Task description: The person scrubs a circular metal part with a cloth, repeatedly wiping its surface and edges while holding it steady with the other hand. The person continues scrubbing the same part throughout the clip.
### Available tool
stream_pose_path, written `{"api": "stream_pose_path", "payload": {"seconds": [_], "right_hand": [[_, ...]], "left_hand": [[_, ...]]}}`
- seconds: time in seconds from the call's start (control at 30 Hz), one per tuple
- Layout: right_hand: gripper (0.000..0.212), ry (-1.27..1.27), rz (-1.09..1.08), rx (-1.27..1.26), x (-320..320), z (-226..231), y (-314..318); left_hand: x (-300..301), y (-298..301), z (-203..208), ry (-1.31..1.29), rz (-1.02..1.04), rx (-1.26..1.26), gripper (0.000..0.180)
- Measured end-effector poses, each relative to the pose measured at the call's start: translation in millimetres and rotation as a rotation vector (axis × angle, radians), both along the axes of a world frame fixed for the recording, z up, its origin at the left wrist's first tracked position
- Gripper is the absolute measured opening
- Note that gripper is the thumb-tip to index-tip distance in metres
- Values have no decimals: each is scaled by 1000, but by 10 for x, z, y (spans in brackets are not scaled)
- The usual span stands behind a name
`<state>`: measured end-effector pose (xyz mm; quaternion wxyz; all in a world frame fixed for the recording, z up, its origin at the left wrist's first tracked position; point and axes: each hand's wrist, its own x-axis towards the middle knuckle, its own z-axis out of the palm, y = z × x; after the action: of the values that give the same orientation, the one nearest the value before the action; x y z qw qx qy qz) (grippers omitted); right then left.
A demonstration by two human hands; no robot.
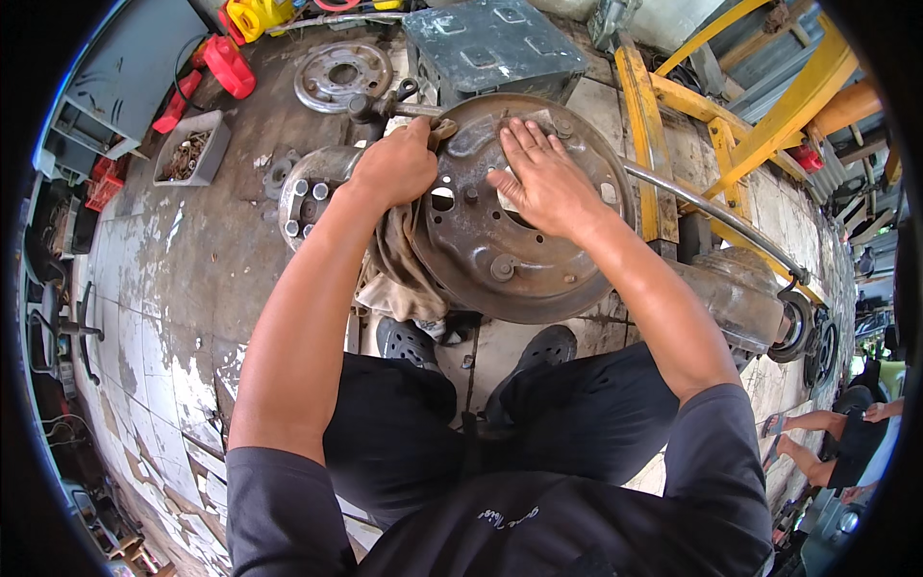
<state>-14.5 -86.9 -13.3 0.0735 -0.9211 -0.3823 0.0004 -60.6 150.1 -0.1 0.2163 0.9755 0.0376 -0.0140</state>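
A round, rusty brake backing plate (461, 255) stands in front of me, with several holes and a raised rim. My left hand (396, 165) is closed at the plate's upper left edge, on a brown rag (396, 252) that hangs down that side. How much cloth its fingers hold is partly hidden. Flat on the plate's upper right face lies my right hand (546, 183), fingers stretched and thumb apart. Beneath its fingertips shows a thin greyish sheet (545, 116), whose kind I cannot tell. A bolted metal hub (306, 207) sits left of the plate.
Another round plate (343, 75) lies on the floor beyond, beside a dark metal box (495, 48). A yellow frame (644, 135) and a long metal rod (716, 210) stand at right. A grey bin (192, 149) of small parts is at left. Another person's legs (808, 442) show far right.
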Motion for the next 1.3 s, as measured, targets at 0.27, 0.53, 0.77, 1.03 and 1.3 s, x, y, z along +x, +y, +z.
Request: {"api": "stream_pose_path", "payload": {"seconds": [0.27, 0.53, 0.77, 1.03, 1.3], "right_hand": [[99, 141, 63, -50, -195, 124, 173], [95, 114, 199, 4, -247, 99, 140], [100, 138, 110, 24, -145, 64, 117], [101, 78, 99, 36, -56, 71, 80], [100, 108, 22, -30, -77, 67, 81]], "left_hand": [[12, 31, -29, 19, 1, 6, 44], [-15, 7, 28, 26, 18, 1, 41], [-21, -5, 19, 13, 14, 9, 41], [-20, 5, 13, 5, 13, -5, 39], [-11, 9, -30, -16, 7, -4, 39]]}}
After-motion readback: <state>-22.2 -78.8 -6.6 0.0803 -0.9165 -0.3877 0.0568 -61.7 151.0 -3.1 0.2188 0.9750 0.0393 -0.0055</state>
